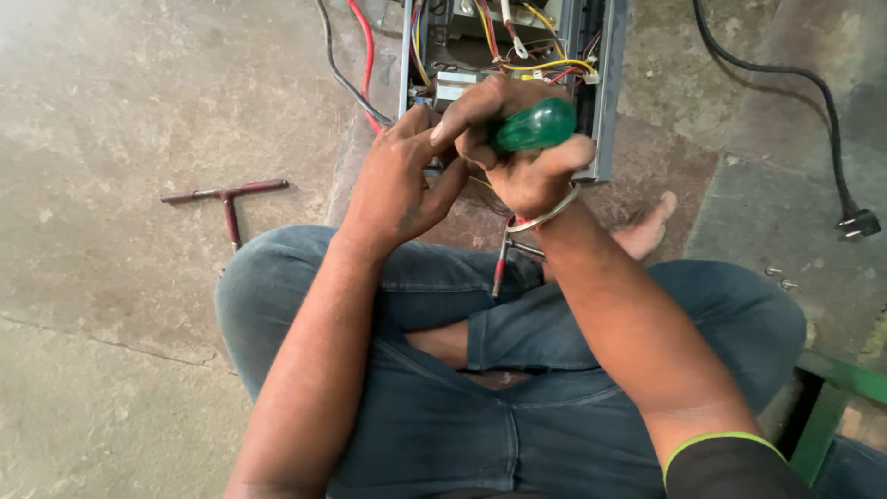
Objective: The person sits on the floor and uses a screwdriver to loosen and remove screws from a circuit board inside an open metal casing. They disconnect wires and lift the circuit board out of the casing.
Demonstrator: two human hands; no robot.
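Clearly, the screwdriver (534,127) points away from the person into the open grey box (605,92), its long axis running roughly left-down from the handle; the shaft is hidden, so this is probably approximate. The right hand (527,157) curls tight around the translucent green handle, wrist bent, bangle on. The left hand (399,176) rests beside it, fingers pressed together at the tip.
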